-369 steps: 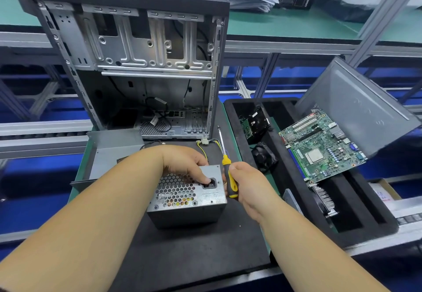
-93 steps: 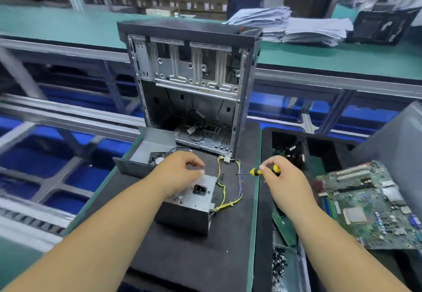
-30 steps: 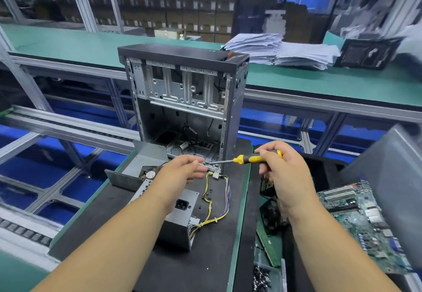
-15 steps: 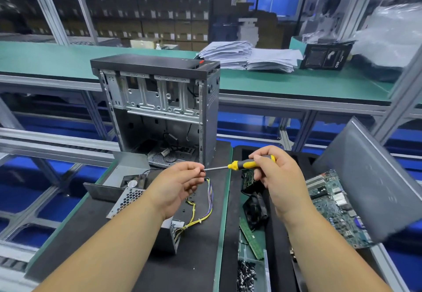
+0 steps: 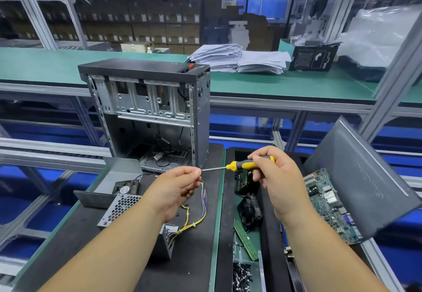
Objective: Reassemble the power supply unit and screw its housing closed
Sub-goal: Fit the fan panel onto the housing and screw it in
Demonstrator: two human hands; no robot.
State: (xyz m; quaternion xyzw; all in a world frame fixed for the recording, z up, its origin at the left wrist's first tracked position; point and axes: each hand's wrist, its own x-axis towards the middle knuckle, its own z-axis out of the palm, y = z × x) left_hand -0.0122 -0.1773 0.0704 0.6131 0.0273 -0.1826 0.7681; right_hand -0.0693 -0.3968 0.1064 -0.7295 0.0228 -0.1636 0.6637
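Screwdriver tip meets my left fingertips, mid-frame.

My right hand (image 5: 277,177) grips the yellow-and-black-handled screwdriver (image 5: 242,165), shaft horizontal; my left hand (image 5: 177,189) pinches its tip; the grey perforated metal power supply (image 5: 121,209) lies lower left, beneath my left forearm.

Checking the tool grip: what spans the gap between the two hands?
In the head view, the screwdriver's bare metal shaft runs from the right hand to the left hand's pinching fingers.

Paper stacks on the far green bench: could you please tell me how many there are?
2: one stack behind the computer case, another touching its right side. More may be hidden.
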